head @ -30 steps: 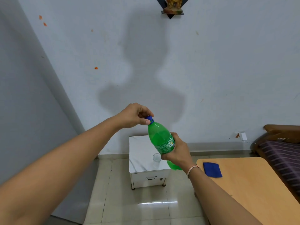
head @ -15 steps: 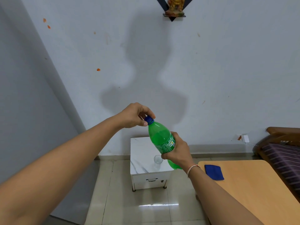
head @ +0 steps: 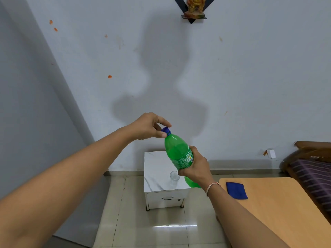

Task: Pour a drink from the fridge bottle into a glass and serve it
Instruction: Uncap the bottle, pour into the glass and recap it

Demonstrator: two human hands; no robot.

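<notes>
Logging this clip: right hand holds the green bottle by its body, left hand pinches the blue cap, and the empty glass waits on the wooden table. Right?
Not quite. In the head view the glass stands on the small white cabinet, not the wooden table. The right hand does hold the green bottle, and the left hand pinches the blue cap.

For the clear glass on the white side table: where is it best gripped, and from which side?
Grip the glass around its side wall, below the rim, with the fingers coming from the left. It stands upright with its mouth open, and the right hand with the green bottle crowds its right side. The white side table looks bare to its left.
</notes>
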